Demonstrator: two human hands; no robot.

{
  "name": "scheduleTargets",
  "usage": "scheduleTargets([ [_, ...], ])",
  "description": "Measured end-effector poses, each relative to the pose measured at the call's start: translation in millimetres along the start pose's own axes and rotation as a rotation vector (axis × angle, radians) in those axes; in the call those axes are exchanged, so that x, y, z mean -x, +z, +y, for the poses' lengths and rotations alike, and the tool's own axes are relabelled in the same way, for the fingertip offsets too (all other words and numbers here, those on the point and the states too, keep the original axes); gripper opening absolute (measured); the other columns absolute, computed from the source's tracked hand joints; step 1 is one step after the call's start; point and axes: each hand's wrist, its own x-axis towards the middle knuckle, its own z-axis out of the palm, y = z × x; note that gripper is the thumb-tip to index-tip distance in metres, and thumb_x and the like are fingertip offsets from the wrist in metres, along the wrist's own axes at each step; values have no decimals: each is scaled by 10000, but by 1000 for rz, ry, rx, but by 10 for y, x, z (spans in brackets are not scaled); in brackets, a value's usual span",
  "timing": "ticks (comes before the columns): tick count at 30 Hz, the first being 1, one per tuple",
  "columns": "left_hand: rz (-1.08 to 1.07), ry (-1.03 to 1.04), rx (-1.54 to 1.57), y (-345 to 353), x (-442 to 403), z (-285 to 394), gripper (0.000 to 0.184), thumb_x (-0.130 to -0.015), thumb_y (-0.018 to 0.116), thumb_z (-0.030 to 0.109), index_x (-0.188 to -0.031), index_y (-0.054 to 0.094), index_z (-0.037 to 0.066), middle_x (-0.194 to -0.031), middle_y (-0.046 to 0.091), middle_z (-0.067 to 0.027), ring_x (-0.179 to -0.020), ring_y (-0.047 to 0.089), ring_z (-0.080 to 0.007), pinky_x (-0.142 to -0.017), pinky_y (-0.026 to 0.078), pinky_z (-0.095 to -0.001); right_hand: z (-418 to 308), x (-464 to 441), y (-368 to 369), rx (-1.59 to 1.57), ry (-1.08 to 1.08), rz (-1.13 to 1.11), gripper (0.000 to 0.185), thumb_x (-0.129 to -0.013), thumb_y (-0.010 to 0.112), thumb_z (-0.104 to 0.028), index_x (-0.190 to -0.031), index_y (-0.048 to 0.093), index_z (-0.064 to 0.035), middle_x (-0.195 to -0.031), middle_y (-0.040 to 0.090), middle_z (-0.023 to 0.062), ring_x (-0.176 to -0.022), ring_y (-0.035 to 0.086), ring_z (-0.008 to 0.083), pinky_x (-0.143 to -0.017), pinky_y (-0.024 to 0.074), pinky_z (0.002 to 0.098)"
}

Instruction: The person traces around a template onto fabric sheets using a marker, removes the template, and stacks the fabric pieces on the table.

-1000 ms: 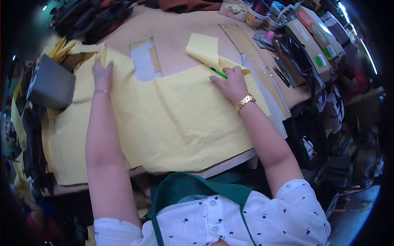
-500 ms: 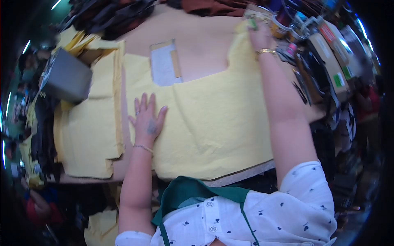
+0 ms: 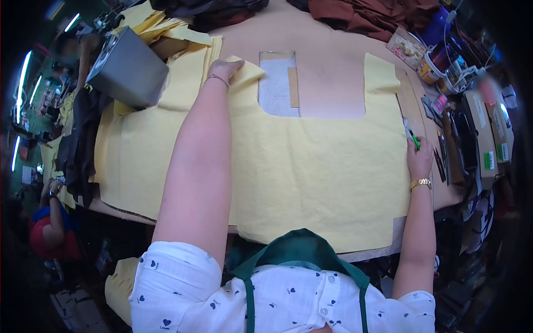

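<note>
A pale yellow fabric piece [image 3: 316,177] with a wide square notch in its far edge lies flat in front of me. At the far left strap of that piece, my left hand [image 3: 225,67] is closed on the cloth, and a corner there is lifted and folded. Beside the fabric's right edge, my right hand [image 3: 420,158] grips a green pen [image 3: 413,139] that points away from me. A stack of yellow fabric [image 3: 133,166] lies under and to the left of my left arm.
A grey metal block [image 3: 130,69] stands on the stack at left. Through the notch show a whitish panel [image 3: 276,83] and the tan tabletop [image 3: 333,77]. Dark red cloth [image 3: 355,16] is heaped at the back. Cups, scissors and boxes [image 3: 483,127] line the right side.
My left hand has moved from lying spread on the cloth to gripping its far left strap. My right hand has come back toward me along the right edge with the green pen.
</note>
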Motion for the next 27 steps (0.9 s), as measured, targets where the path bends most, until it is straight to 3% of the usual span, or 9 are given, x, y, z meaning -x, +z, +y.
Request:
scheduleTargets([
  [3, -143, 70, 177, 56, 13, 232, 370, -720, 628, 290, -954, 496, 37, -842, 554, -85, -624, 528, -184, -570, 446, -303, -43, -18, -44, -4, 29, -10, 285, -770, 561, -295, -912, 542, -48, -872, 527, 132, -873, 480, 290, -787, 365, 380],
  [5, -53, 32, 721, 101, 61, 326, 272, -738, 618, 244, -895, 486, 66, -748, 544, -67, -581, 492, -156, -543, 438, -295, -65, -32, -53, -28, 49, -31, 289, -772, 558, -295, -916, 539, -46, -874, 526, 131, -878, 478, 287, -794, 362, 380],
  [8, 143, 113, 412, 8, -95, 358, 224, -752, 609, 231, -834, 457, 87, -702, 523, -55, -607, 506, -156, -549, 449, -309, -75, -29, -60, -3, 62, -36, 289, -775, 554, -295, -918, 537, -45, -877, 527, 131, -883, 478, 283, -798, 361, 378],
  [12, 150, 192, -382, 136, 59, 234, 436, -729, 610, 363, -993, 546, 22, -951, 583, -177, -841, 582, -270, -721, 452, -338, -95, -22, -50, -6, 86, -42, 295, -774, 551, -302, -920, 534, -46, -885, 526, 134, -892, 477, 284, -798, 362, 378],
  [15, -65, 135, -238, 106, 264, 315, 521, -715, 605, 394, -1045, 544, -5, -1043, 545, -222, -894, 569, -294, -771, 430, -327, -103, -23, -61, 5, 95, -55, 302, -774, 548, -310, -922, 534, -47, -892, 525, 135, -898, 476, 287, -800, 362, 379],
  [18, -119, 147, -233, 80, 148, 352, 521, -702, 621, 360, -1050, 525, -17, -982, 570, -215, -873, 574, -294, -760, 433, -335, -89, -37, -52, 11, 69, -41, 303, -776, 543, -315, -922, 535, -50, -893, 523, 137, -900, 474, 291, -801, 363, 381],
  [21, 343, 399, 138, 86, -90, 213, 538, -698, 630, 329, -1084, 497, -21, -938, 580, -210, -861, 574, -290, -752, 433, -354, -42, -37, -13, 15, 60, -22, 306, -770, 548, -320, -914, 534, -51, -890, 523, 140, -902, 474, 296, -793, 370, 386],
  [24, 474, 459, 394, -193, -94, 333, 563, -698, 646, 304, -1147, 436, 36, -955, 552, -217, -893, 538, -331, -802, 420, -347, -41, -40, -15, 21, 92, -25, 319, -763, 556, -331, -906, 534, -46, -888, 528, 146, -897, 481, 301, -785, 378, 389],
  [27, 805, 686, 323, -31, -226, 265, 651, -694, 641, 361, -1193, 387, 30, -1136, 448, -236, -1047, 443, -354, -894, 358, -368, -2, -56, 5, -28, 80, -10, 334, -757, 563, -339, -903, 534, -40, -882, 532, 153, -889, 489, 303, -780, 383, 390],
])
